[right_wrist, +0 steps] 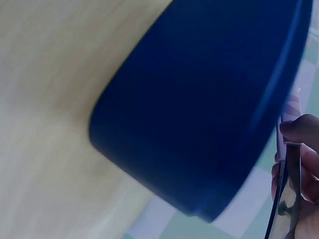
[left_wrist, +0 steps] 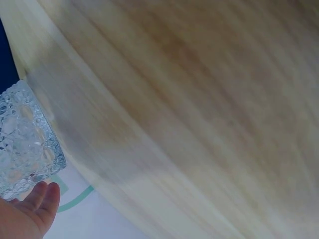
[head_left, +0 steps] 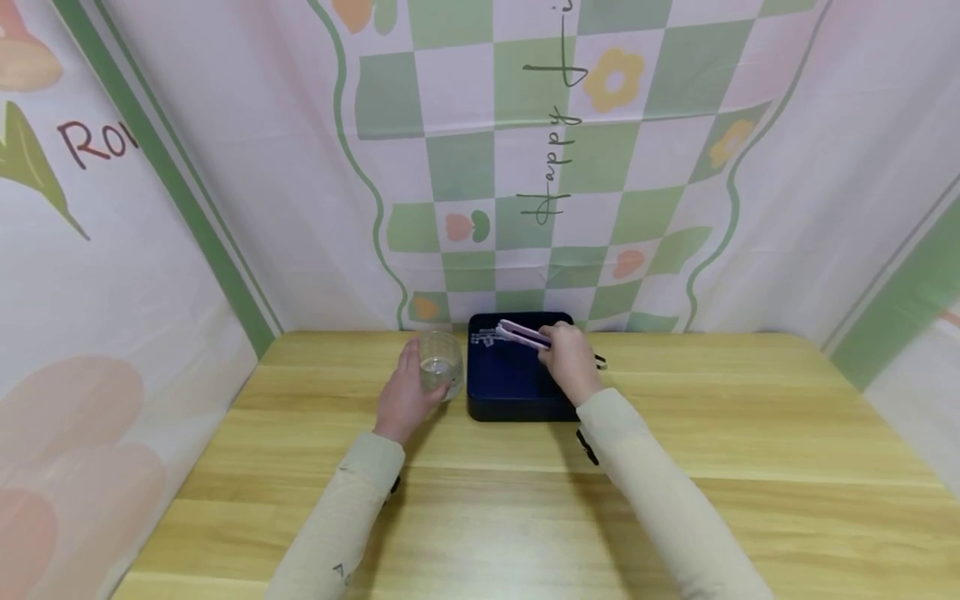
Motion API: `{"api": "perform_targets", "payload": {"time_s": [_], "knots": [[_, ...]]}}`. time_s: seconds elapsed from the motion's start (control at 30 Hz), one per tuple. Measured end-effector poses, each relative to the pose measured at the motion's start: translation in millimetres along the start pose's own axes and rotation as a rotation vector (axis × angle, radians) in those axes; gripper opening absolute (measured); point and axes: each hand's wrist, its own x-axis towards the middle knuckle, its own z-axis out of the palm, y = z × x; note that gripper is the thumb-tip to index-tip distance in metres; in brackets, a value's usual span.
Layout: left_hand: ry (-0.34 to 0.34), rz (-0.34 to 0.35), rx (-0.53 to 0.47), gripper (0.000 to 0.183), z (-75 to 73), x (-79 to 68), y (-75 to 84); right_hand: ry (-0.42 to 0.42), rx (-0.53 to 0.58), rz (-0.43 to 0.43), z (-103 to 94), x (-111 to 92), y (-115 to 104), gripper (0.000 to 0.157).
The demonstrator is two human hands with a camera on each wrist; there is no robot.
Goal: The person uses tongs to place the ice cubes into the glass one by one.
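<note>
Left grip (head_left: 405, 393) curled round faceted glass (head_left: 441, 357), right grip (head_left: 570, 360) pinching lilac tongs (head_left: 524, 335), smooth round-cornered navy box (head_left: 512, 379), grained worktop (head_left: 487, 517)

The fingers (left_wrist: 49, 203) of the left hand (left_wrist: 21, 221) lie at the lower edge of a clear glass (left_wrist: 25, 142), which stands directly above them in the view, has a bumpy, faceted pattern, and is cut by the left border. Farther above the fingers, beyond the glass, there shows a narrow strip of a dark blue object (left_wrist: 6, 57). To the right of the fingers and above them spreads the wooden surface (left_wrist: 174, 99) with slanting grain, and just beside them is a white cloth (left_wrist: 107, 221) with a green curved line (left_wrist: 77, 200).
</note>
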Motion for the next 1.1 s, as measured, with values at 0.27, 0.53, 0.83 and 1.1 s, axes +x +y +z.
{"api": "perform_targets", "payload": {"time_s": [0.27, 0.53, 0.83, 1.1], "knots": [[0.007, 0.0, -0.003, 0.095, 1.2, 0.8, -1.8, 0.002, 0.034, -0.072, -10.1, -1, -19, 0.029], [0.019, 0.016, 0.001, 0.094, 1.2, 0.3, -2.2, 0.022, 0.055, -0.153, -8.1, -5, -37, 0.029], [0.013, 0.013, -0.012, 0.094, -0.3, 0.0, -0.3, -0.059, 0.087, -0.177, -4.1, -8, -48, 0.027], [0.021, 0.021, -0.014, 0.094, 0.4, 0.3, -0.3, -0.087, 0.086, -0.182, -0.5, -8, -54, 0.027]]}}
